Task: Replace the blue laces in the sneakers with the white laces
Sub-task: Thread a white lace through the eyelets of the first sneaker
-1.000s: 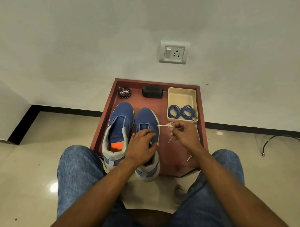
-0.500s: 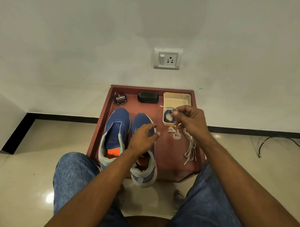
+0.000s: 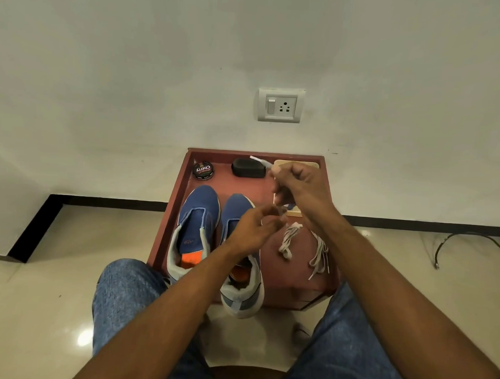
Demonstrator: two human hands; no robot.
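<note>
1. Head view: a low reddish table (image 3: 174, 215) with a raised rim is seen against a white wall, with denim-covered knees at either side of its near edge.
2. Two blue sneakers (image 3: 196, 224) are stood side by side on the left half of the table, toes toward the wall. No laces are threaded in them, and orange insoles can be seen inside.
3. The right hand (image 3: 302, 188) is raised above the back right of the table, fingers curled and pinched on a white lace (image 3: 261, 160); one end of it sticks out up and to the left, past the thumb.
4. The left hand (image 3: 253, 230) is held over the right sneaker's toe, its fingers bent toward the same lace just under the right hand. It looks like the strand is pinched there too, but that spot is blurred, so it can't be told for sure.
5. A bunched white lace bundle (image 3: 288, 240) hangs or lies just below the hands, and a second white lace (image 3: 320, 255) is laid loose on the table to its right.
6. A cream tray (image 3: 296, 164) is mostly hidden behind the right hand; a bit of blue lace (image 3: 290, 207) peeks out at its near end.
7. A round polish tin (image 3: 203, 170) and a black box (image 3: 248, 168) are set along the back edge.
8. A wall socket (image 3: 280, 105) is mounted above, and a black cable (image 3: 465, 239) lies on the floor at right.
</note>
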